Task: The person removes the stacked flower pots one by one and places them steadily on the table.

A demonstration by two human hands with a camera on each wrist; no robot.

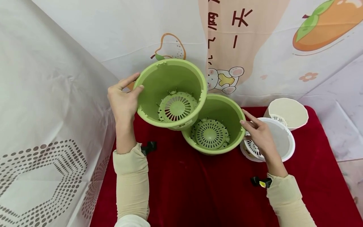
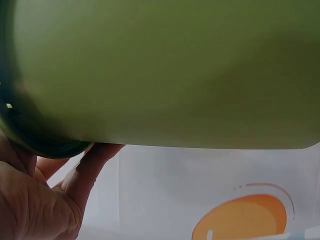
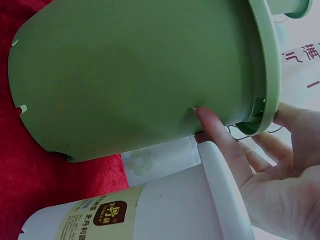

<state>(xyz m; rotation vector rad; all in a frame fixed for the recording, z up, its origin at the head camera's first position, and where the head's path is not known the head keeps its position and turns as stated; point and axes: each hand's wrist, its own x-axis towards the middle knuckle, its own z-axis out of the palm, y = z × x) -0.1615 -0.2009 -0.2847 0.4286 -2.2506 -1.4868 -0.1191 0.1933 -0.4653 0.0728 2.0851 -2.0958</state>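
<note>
My left hand [image 1: 123, 99] grips the rim of a green plastic flowerpot [image 1: 150, 85], thumb at the rim and fingers on the outer wall. This pot is raised and tilted, overlapping a second green flowerpot [image 1: 224, 108] in the head view. That second pot stands on the red cloth, its slotted bottom visible inside. My right hand [image 1: 259, 134] holds its right rim, thumb over the edge and fingers against the outside wall. In the right wrist view the fingers [image 3: 215, 127] press the green wall, close above a white labelled flowerpot [image 3: 170, 205].
A white round flowerpot [image 1: 283, 143] stands right of the green ones, partly behind my right hand. Beyond it is a cream pot [image 1: 292, 110] near the back edge. The table carries a red cloth [image 1: 181, 189]. A printed white curtain [image 1: 119, 28] hangs behind and to the left.
</note>
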